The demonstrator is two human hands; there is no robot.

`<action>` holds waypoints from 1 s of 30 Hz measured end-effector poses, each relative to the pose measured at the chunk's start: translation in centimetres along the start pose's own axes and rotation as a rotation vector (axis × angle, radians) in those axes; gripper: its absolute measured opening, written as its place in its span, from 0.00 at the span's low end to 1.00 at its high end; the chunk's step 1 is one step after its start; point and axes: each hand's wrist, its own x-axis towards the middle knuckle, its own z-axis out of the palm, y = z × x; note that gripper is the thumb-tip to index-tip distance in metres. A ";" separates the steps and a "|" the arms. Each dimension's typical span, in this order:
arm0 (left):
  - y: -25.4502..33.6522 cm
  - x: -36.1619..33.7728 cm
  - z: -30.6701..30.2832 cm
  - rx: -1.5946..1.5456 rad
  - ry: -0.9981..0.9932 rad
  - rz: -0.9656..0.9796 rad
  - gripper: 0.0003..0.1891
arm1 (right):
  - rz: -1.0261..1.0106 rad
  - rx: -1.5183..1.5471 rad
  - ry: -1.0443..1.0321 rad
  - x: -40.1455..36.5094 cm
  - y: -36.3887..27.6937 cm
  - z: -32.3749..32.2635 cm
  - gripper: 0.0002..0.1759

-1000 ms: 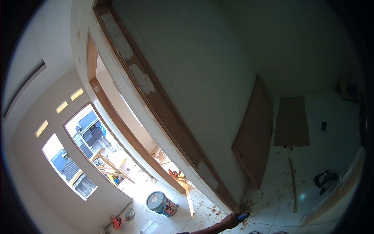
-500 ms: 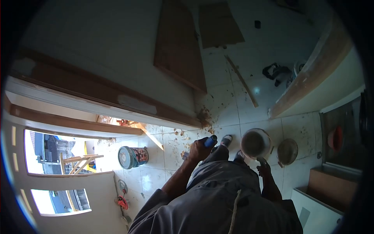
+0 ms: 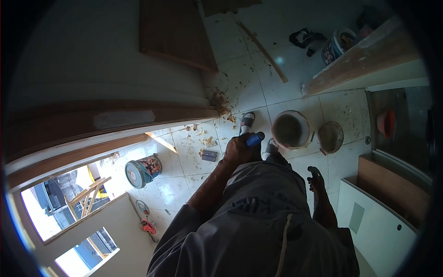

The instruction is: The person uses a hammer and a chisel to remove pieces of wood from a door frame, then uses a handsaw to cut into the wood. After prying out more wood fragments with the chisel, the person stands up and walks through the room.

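My left hand (image 3: 236, 150) is closed around a blue cylindrical handle (image 3: 255, 139), held in front of my body. The rounded end sticks out past the fingers, and the rest is hidden by the hand. My right hand (image 3: 316, 179) hangs low at my right side with its fingers loosely bent and apart; I see nothing in it. Ahead of that hand, a round bucket (image 3: 306, 121) with greyish contents stands by my foot. Beside the bucket is a shallower round basin (image 3: 339, 134), also with greyish contents.
A lidded bucket (image 3: 135, 174) lies on its side at left. Wood scraps and a dark block (image 3: 208, 155) litter the tiles. A long wood strip (image 3: 263, 51) lies ahead, near a leaning brown board (image 3: 177, 37). At right are a white cabinet (image 3: 378, 221) and a red bowl (image 3: 385, 123).
My view has tilted and turned, so the floor things sit higher in it. My right hand has come away from beside the bucket. The blue handle stays in my left hand.
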 end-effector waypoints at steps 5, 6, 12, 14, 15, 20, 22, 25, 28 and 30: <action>-3.8 6.1 -1.0 -0.065 -0.069 -0.047 0.16 | 0.038 0.100 -0.057 -2.0 -6.2 1.4 0.25; -4.7 7.7 -1.1 0.030 -0.106 0.020 0.14 | 0.065 0.092 -0.057 -2.7 -8.6 1.9 0.25; -10.9 17.1 1.8 0.497 -0.651 0.363 0.07 | 0.061 0.279 -0.142 0.0 -25.2 6.9 0.18; -12.4 18.2 3.3 0.537 -0.826 0.344 0.08 | 0.077 0.272 -0.191 1.3 -30.2 8.6 0.22; -13.1 18.6 4.1 0.566 -0.853 0.361 0.09 | 0.098 0.255 -0.222 2.0 -31.9 9.6 0.21; -14.9 22.7 4.6 0.517 -1.027 0.349 0.08 | 0.123 0.215 -0.314 3.6 -34.4 14.1 0.23; -16.1 23.8 4.9 0.499 -1.082 0.355 0.08 | 0.184 0.230 -0.306 4.8 -33.7 15.2 0.23; -18.7 24.4 6.4 0.584 -1.031 0.463 0.14 | 0.202 0.239 -0.238 6.6 -32.8 16.5 0.11; -21.3 26.8 6.8 0.395 -0.674 0.509 0.12 | 0.254 0.313 -0.242 8.4 -33.0 17.4 0.09; -23.2 28.9 6.2 0.194 -0.527 0.585 0.12 | 0.297 0.298 -0.212 9.2 -32.9 18.3 0.09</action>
